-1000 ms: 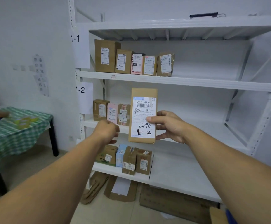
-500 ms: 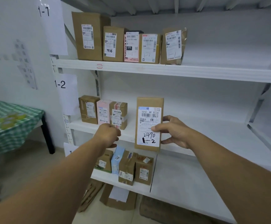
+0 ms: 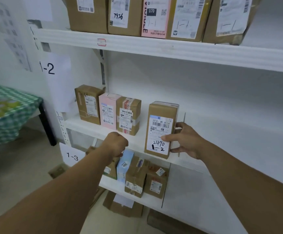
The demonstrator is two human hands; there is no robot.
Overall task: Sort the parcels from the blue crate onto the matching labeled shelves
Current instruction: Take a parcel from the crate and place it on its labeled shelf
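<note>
1. The right hand (image 3: 186, 141) is gripping a tall brown cardboard parcel with a white label handwritten "2490 1-2" (image 3: 161, 130), thumb on the front, fingers on its right side.
2. The parcel is standing upright at the front edge of the white metal middle shelf (image 3: 221, 146), seemingly resting on it.
3. A gap is separating it from three upright parcels (image 3: 108, 110) to the left; open shelf is lying to the right.
4. The left hand (image 3: 116, 144) is hanging closed in a fist, holding nothing, before the shelf edge by the "1-2" paper sign (image 3: 53, 70).
</note>
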